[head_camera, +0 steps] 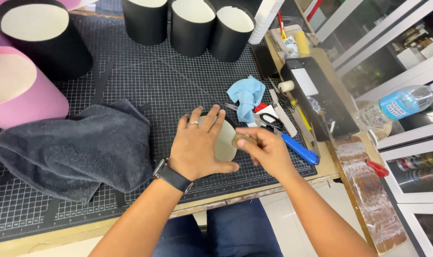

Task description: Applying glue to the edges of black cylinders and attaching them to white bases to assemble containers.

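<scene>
While the left hand (197,148) lies flat with its fingers spread wide across a round cream-faced card disc with a black edge (227,139), the right hand (267,149) meets the disc's right rim, its fingers curled narrowly around a small brownish block-like object (240,139) whose exact kind cannot be told. The disc rests on the black gridded cutting mat (145,81), near the front edge of the wooden workbench (254,189), and most of it is hidden under the left palm.

A crumpled dark grey towel (73,150) lies just beside the left wrist. To the right of the disc sit a bunched light blue cloth (247,97), a blue-handled utility knife (299,149) and a clutter of small tools. Black cylindrical boxes with cream tops (191,26) stand along the far edge of the mat, and a pink cylinder (21,90) lies at the left.

As a judgement, the chief risk is the disc sliding or turning on the smooth mat if the left palm's pressure eases while the right hand presses at the rim; that could mark or dent the cream face. The right wrist also works close to the knife and tools, so a wide stroke could knock them off the bench edge. The left thumb sits near the pressed rim and could be scraped.
</scene>
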